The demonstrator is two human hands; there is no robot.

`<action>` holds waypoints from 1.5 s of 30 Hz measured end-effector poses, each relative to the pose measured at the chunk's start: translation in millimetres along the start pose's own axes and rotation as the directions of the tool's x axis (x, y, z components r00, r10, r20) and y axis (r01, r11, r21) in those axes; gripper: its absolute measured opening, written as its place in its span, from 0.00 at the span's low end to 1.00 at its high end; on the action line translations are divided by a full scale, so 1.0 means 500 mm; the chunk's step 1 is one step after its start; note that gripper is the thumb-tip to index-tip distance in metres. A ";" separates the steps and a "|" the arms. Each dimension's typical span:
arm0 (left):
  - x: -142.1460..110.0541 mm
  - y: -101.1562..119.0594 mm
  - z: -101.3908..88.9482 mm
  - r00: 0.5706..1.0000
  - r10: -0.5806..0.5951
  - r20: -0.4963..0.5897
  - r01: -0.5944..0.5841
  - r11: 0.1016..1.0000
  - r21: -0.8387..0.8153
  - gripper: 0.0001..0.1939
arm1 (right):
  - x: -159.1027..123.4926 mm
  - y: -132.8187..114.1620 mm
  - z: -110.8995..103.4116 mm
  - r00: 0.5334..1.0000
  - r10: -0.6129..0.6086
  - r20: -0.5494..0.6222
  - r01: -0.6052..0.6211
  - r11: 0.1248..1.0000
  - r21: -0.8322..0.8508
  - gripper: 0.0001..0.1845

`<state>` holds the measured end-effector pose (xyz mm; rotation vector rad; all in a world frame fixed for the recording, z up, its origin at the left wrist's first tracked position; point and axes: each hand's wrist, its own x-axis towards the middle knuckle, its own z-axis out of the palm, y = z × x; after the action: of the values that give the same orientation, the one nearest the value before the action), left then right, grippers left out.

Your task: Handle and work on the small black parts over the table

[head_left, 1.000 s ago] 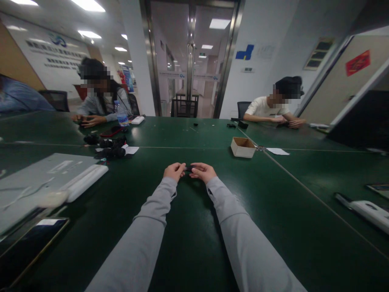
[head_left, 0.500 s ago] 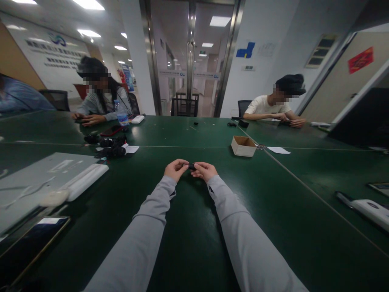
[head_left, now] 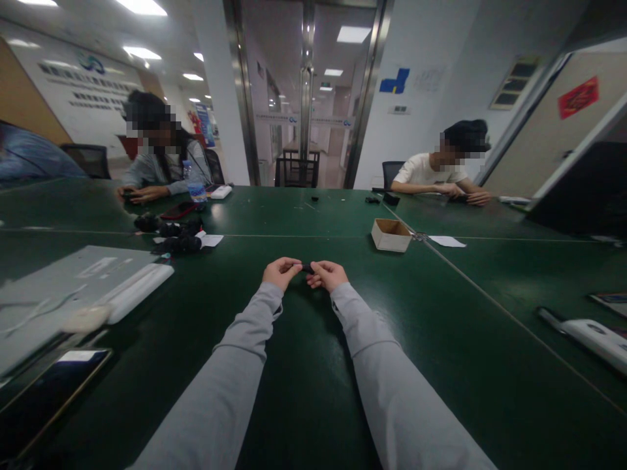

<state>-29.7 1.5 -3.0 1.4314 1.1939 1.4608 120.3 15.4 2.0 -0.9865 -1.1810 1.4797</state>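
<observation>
A small black object [head_left: 307, 268] is pinched between my two hands just above the green table [head_left: 308, 365]; its kind is too small to make out. The fingertips of my left hand [head_left: 280, 273] close on its left end. My right hand [head_left: 330, 275] grips the other end between thumb and fingers, with its lower fingers curled beneath. Most of the object is covered by the fingertips.
An open cardboard box [head_left: 390, 236] stands ahead to the right, beside a white paper [head_left: 445, 241]. Black devices [head_left: 181, 243], a water bottle [head_left: 196, 186] and a phone [head_left: 53, 395] lie leftward. Across the table sit a person at left [head_left: 157, 170] and another at right [head_left: 431, 170].
Both hands keep their pinch on the small black object. The object's angle between the fingers has shifted slightly, and the whole view has drifted a little.
</observation>
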 end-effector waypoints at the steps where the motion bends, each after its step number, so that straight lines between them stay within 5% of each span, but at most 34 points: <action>1: 0.000 0.000 0.001 1.000 -0.020 -0.009 0.020 1.000 -0.004 0.17 | 0.000 0.001 0.000 1.000 -0.009 -0.010 0.009 1.000 0.001 0.13; 9: 0.001 0.014 0.007 0.976 -0.191 -0.101 0.193 0.981 0.015 0.22 | 0.001 0.012 -0.003 0.989 -0.137 0.047 0.137 0.991 0.010 0.22; 17: 0.002 0.009 0.005 0.966 -0.215 -0.147 0.218 0.976 0.007 0.22 | -0.004 0.011 0.004 0.976 -0.201 0.080 0.207 0.975 -0.075 0.24; 29: 0.008 0.004 0.000 0.946 -0.255 -0.199 0.259 0.966 -0.008 0.21 | -0.026 0.001 0.028 0.919 -0.394 0.025 0.366 0.828 -0.424 0.17; 34: 0.008 0.002 0.000 0.979 -0.140 -0.147 0.141 0.990 -0.005 0.18 | -0.018 0.002 0.020 0.964 -0.265 0.035 0.265 0.930 -0.255 0.17; 40: -0.002 0.018 0.003 0.997 0.028 0.075 -0.020 0.994 -0.105 0.20 | 0.001 0.002 0.003 0.996 -0.087 -0.005 0.086 0.994 -0.060 0.16; 43: -0.002 0.015 0.008 0.996 -0.089 0.030 0.091 0.991 -0.097 0.25 | 0.003 0.002 0.003 0.996 -0.089 -0.014 0.088 0.995 -0.045 0.16; 45: 0.000 0.009 0.012 0.980 -0.196 -0.025 0.196 0.980 -0.017 0.20 | 0.002 0.003 0.005 0.996 -0.091 -0.006 0.090 0.994 -0.058 0.15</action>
<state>-23.4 1.0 1.0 1.2499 1.2995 1.3524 117.2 15.8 1.3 -0.9645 -1.2517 1.3757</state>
